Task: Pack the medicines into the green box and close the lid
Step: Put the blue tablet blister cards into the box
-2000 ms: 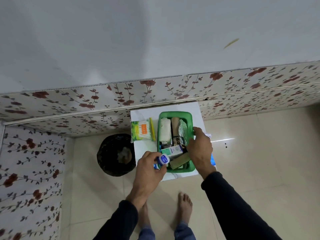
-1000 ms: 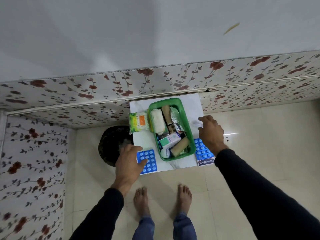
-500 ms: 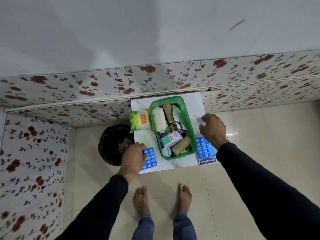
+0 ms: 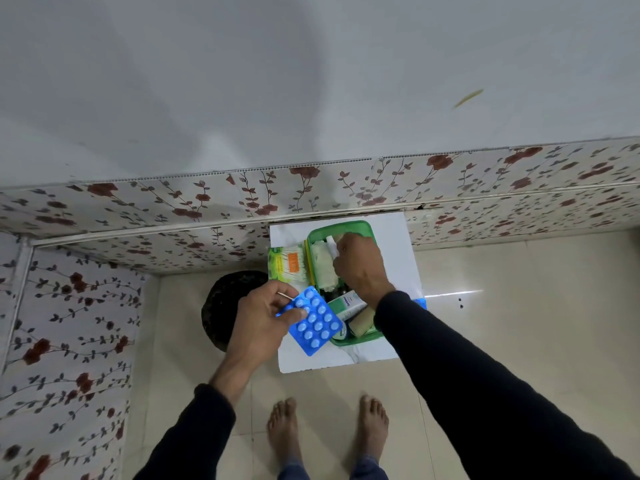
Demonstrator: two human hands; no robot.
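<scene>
Meanwhile the left hand is pinching a blue blister pack; the right hand is gripping something white (unidentifiable) inside the crowded green box, possibly blocking the lid.

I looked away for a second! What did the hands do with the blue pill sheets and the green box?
The left hand picked the blue blister sheet of pills up off the white table and lifted it beside the green plastic box. The right hand left the table's right side and reached over the box, holding a small white item. The box, the cotton-bud packet and the other blue sheet stayed put.
</scene>
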